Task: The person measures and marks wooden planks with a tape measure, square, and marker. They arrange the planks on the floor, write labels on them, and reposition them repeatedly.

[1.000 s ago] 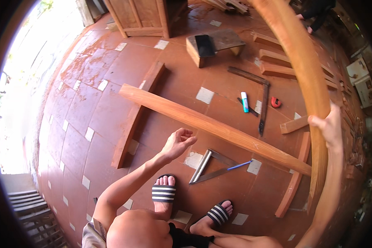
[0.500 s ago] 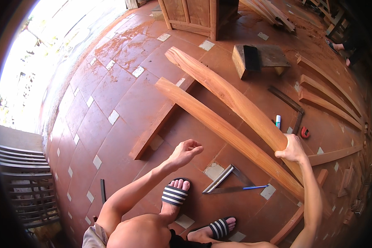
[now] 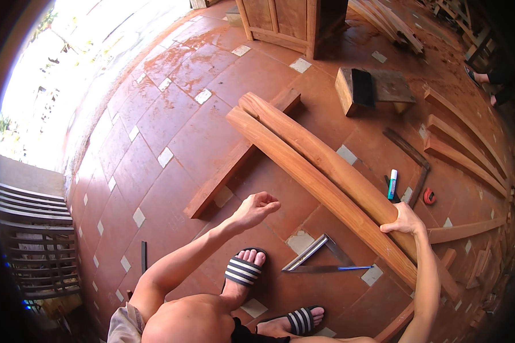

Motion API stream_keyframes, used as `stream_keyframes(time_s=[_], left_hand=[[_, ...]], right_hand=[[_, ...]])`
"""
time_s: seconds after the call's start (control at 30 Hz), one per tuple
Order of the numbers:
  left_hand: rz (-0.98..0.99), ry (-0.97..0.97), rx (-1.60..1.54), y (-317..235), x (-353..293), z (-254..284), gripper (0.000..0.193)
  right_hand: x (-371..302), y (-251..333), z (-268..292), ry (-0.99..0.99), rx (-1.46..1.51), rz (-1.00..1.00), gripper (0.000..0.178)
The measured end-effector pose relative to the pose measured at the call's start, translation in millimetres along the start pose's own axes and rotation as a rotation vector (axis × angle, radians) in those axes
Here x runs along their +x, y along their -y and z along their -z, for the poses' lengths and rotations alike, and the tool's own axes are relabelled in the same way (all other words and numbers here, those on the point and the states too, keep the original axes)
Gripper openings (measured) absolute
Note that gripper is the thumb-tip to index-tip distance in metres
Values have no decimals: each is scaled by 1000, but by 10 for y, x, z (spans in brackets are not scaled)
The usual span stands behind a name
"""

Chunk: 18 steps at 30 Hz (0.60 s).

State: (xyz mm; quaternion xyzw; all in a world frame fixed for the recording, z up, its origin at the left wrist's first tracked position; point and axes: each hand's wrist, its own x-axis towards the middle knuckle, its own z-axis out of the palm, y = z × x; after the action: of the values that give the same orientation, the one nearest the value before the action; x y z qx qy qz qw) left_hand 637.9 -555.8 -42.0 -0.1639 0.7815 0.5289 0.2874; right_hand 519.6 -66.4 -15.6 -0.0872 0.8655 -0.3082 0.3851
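Note:
My right hand (image 3: 405, 220) grips the near end of a long reddish wooden beam (image 3: 320, 160), thumb on top and the other fingers out of sight round its far side. Close alongside lies a second long beam (image 3: 309, 183), with a narrow gap between the two. Both rest across a shorter wooden piece (image 3: 229, 174) at their far part. My left hand (image 3: 257, 210) hovers left of the beams, touching neither, its fingers curled in and nothing visible in them.
Near my sandalled feet lies a metal square (image 3: 309, 257) with a blue pen (image 3: 356, 267) across it. Beyond the beams are a marker (image 3: 392, 184), a dark angle tool (image 3: 409, 151), a red tape measure (image 3: 429, 196) and a wooden block stool (image 3: 349, 91). More wooden pieces (image 3: 463, 143) lie at right.
The far end of the gripped beam has come down and toward the second beam, narrowing the gap between them. My left hand keeps nearly the same pose. The view has shifted slightly.

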Motion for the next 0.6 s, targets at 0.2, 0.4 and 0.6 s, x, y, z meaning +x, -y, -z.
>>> stream_keyframes(time_s=[0.2,0.4,0.6], left_hand=[[6,17,4,-30,9,-43,53],[-7,41,11,-62,-2,-91,52],[-28,30,19,-32,-11,-98,48]], right_hand=[[23,-94,-65,14,123,62,89],[51,-64,-151,13,75,39,91],[21,19,-170,-4,58,41,93]])
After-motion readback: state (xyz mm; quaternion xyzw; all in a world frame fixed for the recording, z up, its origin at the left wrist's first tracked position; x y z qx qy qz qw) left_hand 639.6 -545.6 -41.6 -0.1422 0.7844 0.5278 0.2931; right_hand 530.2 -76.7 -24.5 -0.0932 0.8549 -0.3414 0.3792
